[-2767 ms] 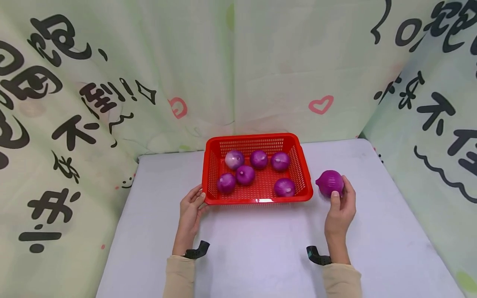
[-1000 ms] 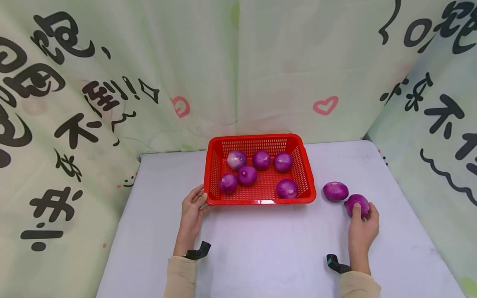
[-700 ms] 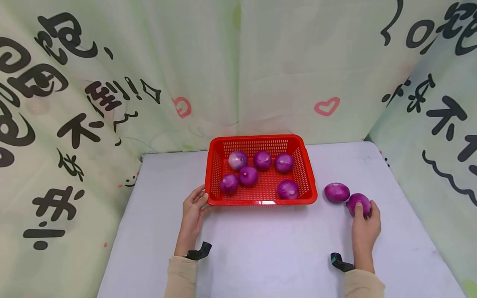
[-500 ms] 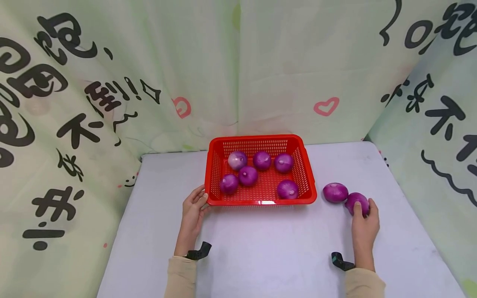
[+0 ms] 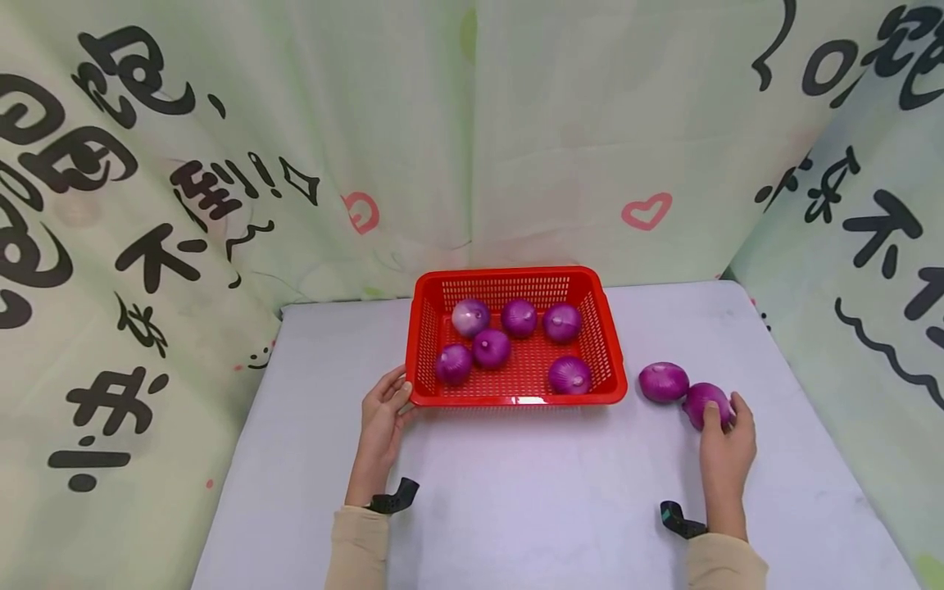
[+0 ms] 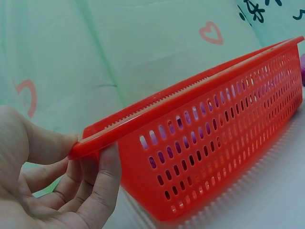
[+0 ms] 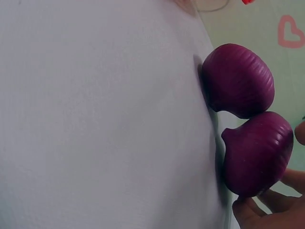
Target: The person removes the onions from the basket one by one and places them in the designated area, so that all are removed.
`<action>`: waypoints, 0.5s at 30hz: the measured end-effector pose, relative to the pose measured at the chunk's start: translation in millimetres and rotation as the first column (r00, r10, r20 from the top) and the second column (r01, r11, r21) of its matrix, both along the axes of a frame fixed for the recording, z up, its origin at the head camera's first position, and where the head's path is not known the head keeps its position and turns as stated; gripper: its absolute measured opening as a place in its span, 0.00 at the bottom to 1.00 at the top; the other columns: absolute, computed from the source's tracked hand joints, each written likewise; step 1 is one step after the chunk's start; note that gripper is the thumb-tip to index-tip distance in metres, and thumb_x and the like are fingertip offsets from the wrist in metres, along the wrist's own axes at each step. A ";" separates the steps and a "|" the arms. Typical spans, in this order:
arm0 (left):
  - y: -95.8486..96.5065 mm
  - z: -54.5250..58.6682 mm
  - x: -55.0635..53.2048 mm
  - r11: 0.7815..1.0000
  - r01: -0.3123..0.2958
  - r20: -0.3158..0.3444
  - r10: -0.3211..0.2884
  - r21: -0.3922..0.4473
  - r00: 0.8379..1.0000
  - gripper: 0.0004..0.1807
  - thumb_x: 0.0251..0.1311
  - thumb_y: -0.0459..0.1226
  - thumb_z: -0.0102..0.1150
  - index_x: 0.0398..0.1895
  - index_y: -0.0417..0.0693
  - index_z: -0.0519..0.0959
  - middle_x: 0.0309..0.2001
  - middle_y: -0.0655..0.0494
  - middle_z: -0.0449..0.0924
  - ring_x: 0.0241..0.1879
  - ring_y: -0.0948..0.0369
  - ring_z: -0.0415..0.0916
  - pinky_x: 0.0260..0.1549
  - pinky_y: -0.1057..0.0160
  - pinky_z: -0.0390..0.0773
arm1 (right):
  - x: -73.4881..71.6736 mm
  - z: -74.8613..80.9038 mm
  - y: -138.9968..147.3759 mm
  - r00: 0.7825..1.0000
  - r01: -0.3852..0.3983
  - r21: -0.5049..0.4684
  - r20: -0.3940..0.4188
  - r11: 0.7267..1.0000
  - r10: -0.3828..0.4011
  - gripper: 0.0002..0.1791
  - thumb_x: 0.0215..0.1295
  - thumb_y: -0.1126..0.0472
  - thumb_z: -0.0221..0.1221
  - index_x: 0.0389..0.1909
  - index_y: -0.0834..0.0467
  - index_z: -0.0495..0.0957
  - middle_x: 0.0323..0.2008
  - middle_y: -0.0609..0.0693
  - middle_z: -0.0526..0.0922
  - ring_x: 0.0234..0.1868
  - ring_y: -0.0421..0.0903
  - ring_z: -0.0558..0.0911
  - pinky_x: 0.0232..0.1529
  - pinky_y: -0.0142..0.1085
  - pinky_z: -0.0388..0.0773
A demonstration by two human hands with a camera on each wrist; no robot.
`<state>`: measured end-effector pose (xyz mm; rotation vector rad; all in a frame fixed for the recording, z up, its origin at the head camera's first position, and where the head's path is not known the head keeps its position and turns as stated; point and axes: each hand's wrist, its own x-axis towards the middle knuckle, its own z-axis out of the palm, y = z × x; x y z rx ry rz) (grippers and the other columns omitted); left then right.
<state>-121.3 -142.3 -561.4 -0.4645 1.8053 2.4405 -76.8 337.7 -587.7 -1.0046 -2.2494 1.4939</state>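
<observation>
My left hand (image 5: 382, 422) grips the near left corner of a red plastic basket (image 5: 516, 401); in the left wrist view the thumb lies on the rim and the fingers are curled under it. Several purple onions (image 5: 491, 349) sit inside the basket. Right of it, two more purple onions lie side by side on the table: one farther left (image 5: 664, 382), one nearer (image 5: 706, 406). My right hand (image 5: 726, 447) is at the nearer onion, fingers loosely about its right side. The right wrist view shows the thumb (image 7: 300, 133) slightly off that onion, with fingertips at its lower side.
The table (image 5: 516, 500) has a white cover. A pale green curtain (image 5: 546, 147) with black lettering and pink hearts stands behind and along both sides. The basket stands near the table's back edge.
An onion held beside the basket 2.8 s ago now lies on the table against another onion. My right hand has moved right and nearer, and its grip has loosened. The left hand keeps its hold.
</observation>
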 end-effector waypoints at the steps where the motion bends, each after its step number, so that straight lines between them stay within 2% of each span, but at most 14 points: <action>1: 0.0 -0.1 -0.1 1.000 0.001 0.002 -0.001 0.001 1.000 0.23 0.75 0.31 0.54 0.72 0.42 0.72 0.57 0.47 0.77 0.44 0.63 0.84 0.43 0.64 0.88 | 0.1 0.6 0.0 1.000 -0.002 0.008 -0.001 1.000 0.002 0.35 0.83 0.45 0.42 0.84 0.52 0.51 0.83 0.56 0.56 0.81 0.60 0.60 0.82 0.53 0.58; 5: 0.6 0.6 -0.1 1.000 -0.001 0.004 0.001 0.006 1.000 0.23 0.76 0.31 0.54 0.71 0.44 0.73 0.55 0.50 0.78 0.44 0.62 0.84 0.44 0.64 0.88 | 0.3 3.4 0.6 1.000 -0.009 0.058 -0.028 0.998 0.011 0.34 0.83 0.47 0.42 0.83 0.53 0.53 0.81 0.60 0.59 0.78 0.62 0.62 0.81 0.54 0.59; 10: 0.5 0.1 0.2 1.000 -0.005 0.005 0.005 0.013 1.000 0.23 0.75 0.31 0.55 0.72 0.42 0.72 0.54 0.50 0.78 0.43 0.63 0.84 0.43 0.65 0.88 | 2.7 9.4 -1.6 0.997 -0.016 0.149 -0.072 0.989 0.026 0.32 0.82 0.52 0.44 0.82 0.57 0.57 0.78 0.64 0.62 0.75 0.65 0.63 0.78 0.60 0.59; 15: -0.2 0.0 0.7 1.000 -0.002 0.008 0.002 0.013 1.000 0.24 0.75 0.31 0.55 0.72 0.43 0.72 0.55 0.49 0.78 0.44 0.62 0.84 0.44 0.66 0.88 | 4.5 19.2 -9.4 0.992 -0.038 0.222 -0.109 0.974 0.064 0.31 0.82 0.53 0.46 0.81 0.57 0.59 0.78 0.62 0.63 0.77 0.64 0.62 0.78 0.62 0.58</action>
